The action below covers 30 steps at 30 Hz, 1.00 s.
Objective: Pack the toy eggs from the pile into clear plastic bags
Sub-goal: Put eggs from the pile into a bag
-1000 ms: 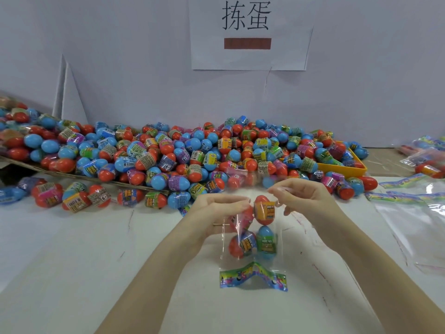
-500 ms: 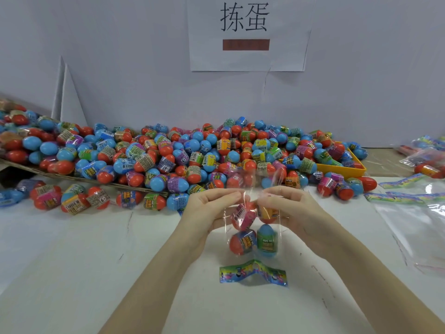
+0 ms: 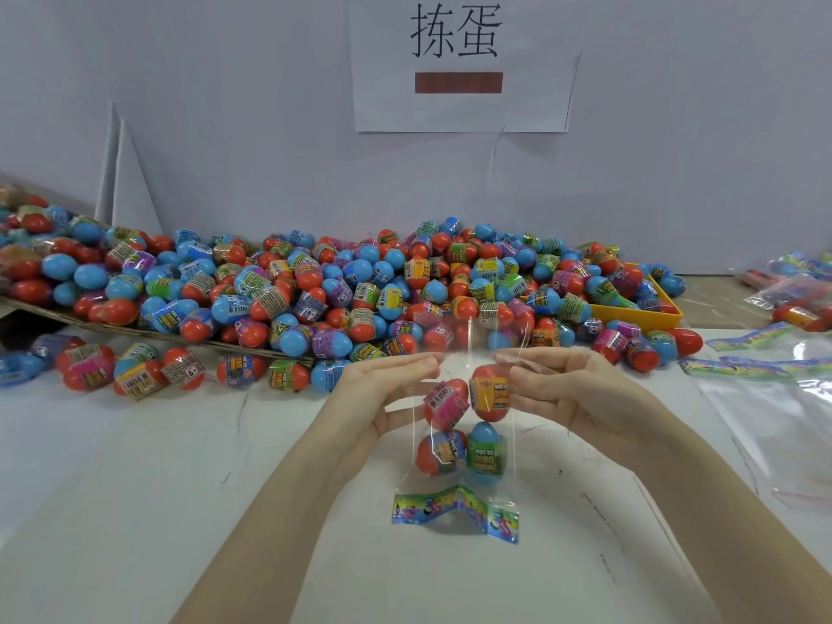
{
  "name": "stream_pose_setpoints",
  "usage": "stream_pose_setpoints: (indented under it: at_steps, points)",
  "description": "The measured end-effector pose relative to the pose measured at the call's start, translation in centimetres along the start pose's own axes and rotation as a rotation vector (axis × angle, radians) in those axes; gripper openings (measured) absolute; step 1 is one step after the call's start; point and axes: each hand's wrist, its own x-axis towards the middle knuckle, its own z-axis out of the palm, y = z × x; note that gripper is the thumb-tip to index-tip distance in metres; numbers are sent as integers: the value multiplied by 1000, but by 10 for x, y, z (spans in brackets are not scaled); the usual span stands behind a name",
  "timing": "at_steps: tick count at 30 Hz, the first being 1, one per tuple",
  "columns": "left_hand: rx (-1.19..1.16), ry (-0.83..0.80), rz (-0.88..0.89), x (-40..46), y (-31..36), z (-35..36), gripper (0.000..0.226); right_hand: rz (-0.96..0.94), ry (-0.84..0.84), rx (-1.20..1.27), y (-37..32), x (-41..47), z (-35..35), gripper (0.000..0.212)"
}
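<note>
Fingers (image 3: 418, 364) on clear bag (image 3: 463, 344), four eggs (image 3: 463, 425) inside.

The pile of toy eggs (image 3: 342, 290) is red and blue, each egg banded with a bright label in yellow, green, pink or purple. The clear bag (image 3: 463, 425) holds three red eggs and one blue, above a rainbow-printed strip (image 3: 454, 513). A yellow tray (image 3: 648, 315) sits on the white surface (image 3: 135, 488).

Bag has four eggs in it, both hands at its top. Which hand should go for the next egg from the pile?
Probably left. The left hand sits nearer the loose eggs at the pile's front edge; the right hand pinches the clear bag at its top and can hold it alone.
</note>
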Motion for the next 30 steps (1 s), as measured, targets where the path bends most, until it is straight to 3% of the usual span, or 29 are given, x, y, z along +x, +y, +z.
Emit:
stream_pose_setpoints:
  at_steps: [6, 13, 19, 24, 28, 30]
  points:
    - [67, -20, 23, -1, 1, -5, 14, -50, 37, -65, 2, 0, 4, 19]
    - [77, 23, 74, -2, 2, -5, 20, -50, 85, -91, 2, -1, 6, 36]
    - [88, 21, 75, -2, 2, -4, 22, -54, 116, -107, 2, -1, 7, 28]
    - [96, 54, 70, -1, 3, -8, 14, -46, 127, -71, 1, 2, 6, 7]
    - [147, 32, 83, -1, 4, -13, 11, -77, 109, -99, 1, 0, 7, 27]
    - [200, 21, 101, -1, 5, -16, 10, -102, 94, -106, 2, 0, 6, 23]
